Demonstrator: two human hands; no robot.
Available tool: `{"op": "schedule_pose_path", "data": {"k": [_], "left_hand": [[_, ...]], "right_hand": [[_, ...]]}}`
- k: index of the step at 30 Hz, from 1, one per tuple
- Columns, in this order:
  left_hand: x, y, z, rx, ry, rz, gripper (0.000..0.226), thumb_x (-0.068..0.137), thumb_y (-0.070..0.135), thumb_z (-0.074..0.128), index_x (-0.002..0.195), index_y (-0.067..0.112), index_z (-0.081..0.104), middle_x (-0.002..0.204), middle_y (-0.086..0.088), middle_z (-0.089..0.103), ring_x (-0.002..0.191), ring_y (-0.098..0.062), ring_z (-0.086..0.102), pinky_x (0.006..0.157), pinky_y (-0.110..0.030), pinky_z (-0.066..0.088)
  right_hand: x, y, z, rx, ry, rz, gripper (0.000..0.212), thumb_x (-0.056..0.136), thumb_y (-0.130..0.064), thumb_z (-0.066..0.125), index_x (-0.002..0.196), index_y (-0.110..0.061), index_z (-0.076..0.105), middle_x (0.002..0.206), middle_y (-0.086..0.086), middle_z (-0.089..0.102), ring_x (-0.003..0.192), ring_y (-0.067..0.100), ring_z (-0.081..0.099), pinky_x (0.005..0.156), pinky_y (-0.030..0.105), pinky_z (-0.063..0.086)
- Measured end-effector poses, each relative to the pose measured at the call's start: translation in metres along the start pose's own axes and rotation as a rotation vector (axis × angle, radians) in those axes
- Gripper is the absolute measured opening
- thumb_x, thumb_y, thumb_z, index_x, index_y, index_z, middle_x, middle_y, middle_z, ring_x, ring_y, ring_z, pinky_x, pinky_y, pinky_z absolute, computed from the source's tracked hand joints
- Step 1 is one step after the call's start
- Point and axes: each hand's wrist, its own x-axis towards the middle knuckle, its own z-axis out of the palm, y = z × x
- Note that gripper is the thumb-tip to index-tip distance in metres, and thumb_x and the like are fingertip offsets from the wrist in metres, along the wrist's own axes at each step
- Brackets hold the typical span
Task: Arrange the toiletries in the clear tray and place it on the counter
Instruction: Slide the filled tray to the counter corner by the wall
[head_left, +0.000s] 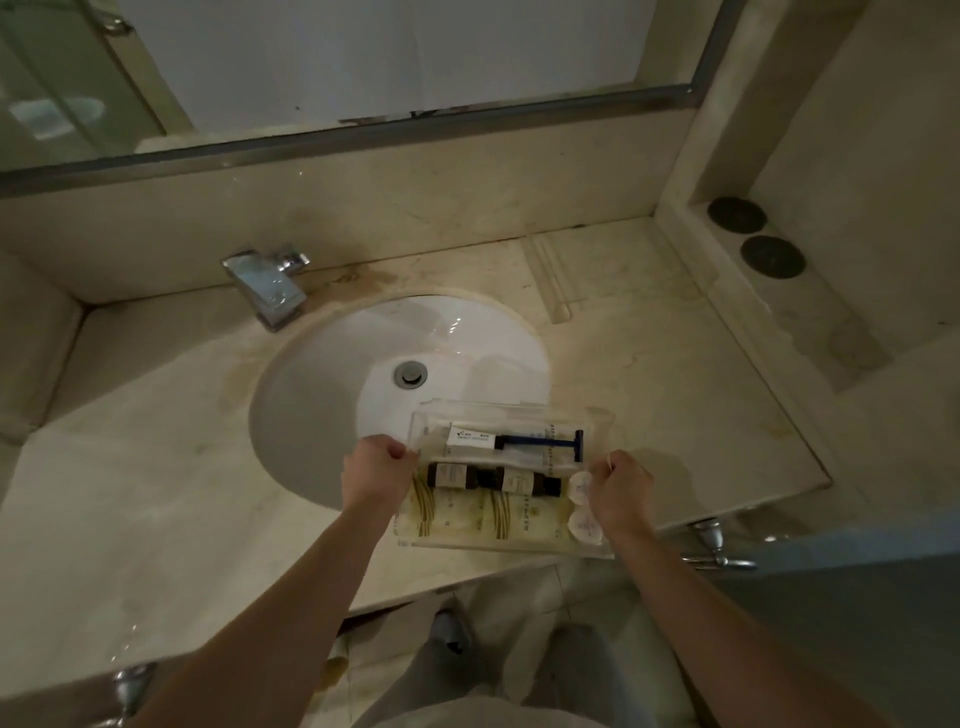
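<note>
A person's left hand (375, 470) and right hand (619, 488) gripped opposite short ends of a clear tray (511, 418), fingers curled tight over its rims, holding it at the front right edge of the white sink basin (332, 374). Inside lay a blue razor (545, 441) beside a white tube (471, 439), two dark bottles (524, 480), cream packets (467, 514) and two round white soaps (583, 525). The marble counter (156, 467) ringed the basin, a chrome faucet (267, 286) behind it.
</note>
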Motion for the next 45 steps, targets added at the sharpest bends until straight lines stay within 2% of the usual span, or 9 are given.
{"op": "schedule_pose_path", "data": {"k": [3, 7, 13, 19, 22, 25, 31, 35, 45], "left_hand": [[0.006, 0.031, 0.017, 0.011, -0.038, 0.071, 0.014, 0.079, 0.011, 0.061, 0.070, 0.002, 0.068, 0.069, -0.016, 0.070, 0.063, -0.024, 0.063, 0.060, -0.033, 0.052], [0.010, 0.073, 0.043, 0.017, -0.074, 0.103, 0.011, 0.082, 0.016, 0.062, 0.073, 0.015, 0.068, 0.074, -0.006, 0.071, 0.070, -0.021, 0.062, 0.058, -0.024, 0.043], [0.026, 0.138, 0.088, 0.016, -0.078, 0.101, 0.016, 0.081, 0.019, 0.063, 0.066, 0.016, 0.068, 0.068, -0.005, 0.069, 0.071, -0.024, 0.065, 0.060, -0.027, 0.046], [0.043, 0.187, 0.125, 0.009, -0.055, 0.048, 0.017, 0.078, 0.015, 0.062, 0.065, 0.007, 0.071, 0.063, -0.010, 0.068, 0.068, -0.027, 0.064, 0.063, -0.030, 0.051], [0.051, 0.205, 0.137, -0.002, -0.054, 0.021, 0.016, 0.078, 0.013, 0.061, 0.067, 0.008, 0.071, 0.062, -0.007, 0.066, 0.066, -0.025, 0.060, 0.052, -0.024, 0.042], [0.059, 0.220, 0.144, -0.010, -0.050, 0.013, 0.013, 0.079, 0.014, 0.062, 0.070, 0.012, 0.071, 0.064, -0.005, 0.065, 0.069, -0.024, 0.060, 0.057, -0.024, 0.041], [0.073, 0.232, 0.154, -0.034, -0.032, 0.005, 0.016, 0.078, 0.013, 0.060, 0.072, 0.003, 0.071, 0.070, -0.015, 0.070, 0.063, -0.025, 0.061, 0.058, -0.027, 0.048], [0.080, 0.228, 0.155, -0.036, -0.001, 0.000, 0.013, 0.079, 0.014, 0.060, 0.069, 0.011, 0.067, 0.073, -0.016, 0.070, 0.063, -0.023, 0.057, 0.063, -0.031, 0.051], [0.098, 0.210, 0.138, -0.035, 0.082, -0.048, 0.018, 0.082, 0.021, 0.062, 0.068, 0.010, 0.067, 0.062, -0.004, 0.063, 0.070, -0.026, 0.061, 0.062, -0.028, 0.041]], "right_hand": [[0.012, 0.012, -0.022, -0.016, 0.056, 0.050, 0.025, 0.096, -0.014, 0.044, 0.074, -0.006, 0.052, 0.071, 0.007, 0.053, 0.068, 0.026, 0.052, 0.061, 0.030, 0.036], [0.039, 0.021, -0.050, 0.003, 0.122, 0.092, 0.030, 0.095, -0.013, 0.043, 0.066, -0.009, 0.045, 0.068, 0.008, 0.052, 0.066, 0.027, 0.050, 0.059, 0.030, 0.035], [0.102, 0.030, -0.090, -0.033, 0.147, 0.099, 0.027, 0.095, -0.014, 0.043, 0.068, -0.010, 0.045, 0.071, 0.011, 0.052, 0.068, 0.026, 0.052, 0.060, 0.030, 0.035], [0.159, 0.027, -0.117, -0.022, 0.139, 0.107, 0.033, 0.094, -0.012, 0.046, 0.061, -0.016, 0.040, 0.062, 0.002, 0.046, 0.059, 0.020, 0.046, 0.046, 0.025, 0.023], [0.184, 0.027, -0.120, 0.038, 0.124, 0.138, 0.034, 0.094, -0.014, 0.048, 0.061, -0.017, 0.042, 0.061, 0.000, 0.048, 0.055, 0.015, 0.045, 0.047, 0.025, 0.028], [0.202, 0.024, -0.123, 0.058, 0.122, 0.145, 0.025, 0.095, -0.015, 0.049, 0.070, -0.012, 0.051, 0.063, 0.002, 0.050, 0.061, 0.021, 0.051, 0.052, 0.026, 0.034], [0.225, 0.016, -0.129, 0.051, 0.118, 0.120, 0.021, 0.096, -0.015, 0.047, 0.077, -0.010, 0.053, 0.074, 0.009, 0.056, 0.069, 0.023, 0.053, 0.059, 0.026, 0.036], [0.234, 0.008, -0.125, 0.073, 0.105, 0.063, 0.020, 0.095, -0.014, 0.048, 0.079, -0.009, 0.057, 0.078, 0.012, 0.059, 0.074, 0.025, 0.056, 0.064, 0.028, 0.040], [0.237, -0.015, -0.105, 0.046, 0.005, 0.010, 0.022, 0.095, -0.017, 0.048, 0.074, -0.013, 0.052, 0.067, 0.000, 0.049, 0.067, 0.019, 0.050, 0.057, 0.027, 0.033]]}}
